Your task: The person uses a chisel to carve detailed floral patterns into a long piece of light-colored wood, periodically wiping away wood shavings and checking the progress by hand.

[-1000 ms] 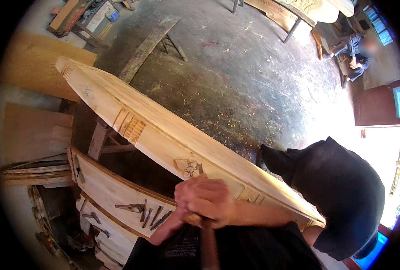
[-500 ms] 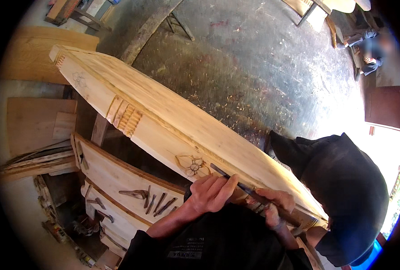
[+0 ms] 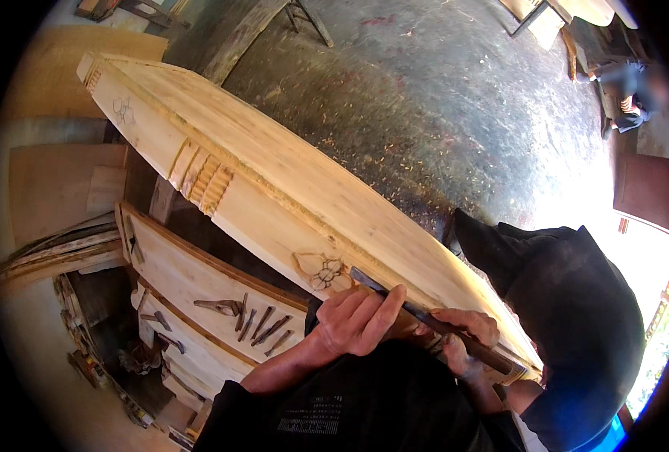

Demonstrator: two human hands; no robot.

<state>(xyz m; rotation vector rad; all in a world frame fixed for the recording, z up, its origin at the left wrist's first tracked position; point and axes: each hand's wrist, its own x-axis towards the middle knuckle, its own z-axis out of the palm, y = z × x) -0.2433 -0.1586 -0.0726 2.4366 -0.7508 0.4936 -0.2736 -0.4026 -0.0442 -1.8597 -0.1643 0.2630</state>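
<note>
My left hand (image 3: 358,320) is closed round the metal blade of a chisel (image 3: 417,310). Its fingers are curled over the shaft near the cutting end. My right hand (image 3: 466,331) grips farther back, at the wooden handle. The chisel slants across the pale curved side of a long wooden panel (image 3: 266,226). Its tip lies beside a carved flower (image 3: 327,273) outlined in dark lines; whether it touches the wood I cannot tell. A ribbed carved band (image 3: 202,181) and a pencilled flower (image 3: 123,111) mark the same side farther left.
Several carving tools (image 3: 263,322) lie on a lower wooden board (image 3: 199,271) at my left. Close on the right is a person in black (image 3: 568,316). Stacked boards (image 3: 63,248) stand far left. Wood chips litter the concrete floor (image 3: 394,135); another person (image 3: 624,90) sits beyond.
The view has shifted a little, so the panel appears slightly higher and farther left. More of the blade's flat face shows. Both hands keep their hold on the chisel.
</note>
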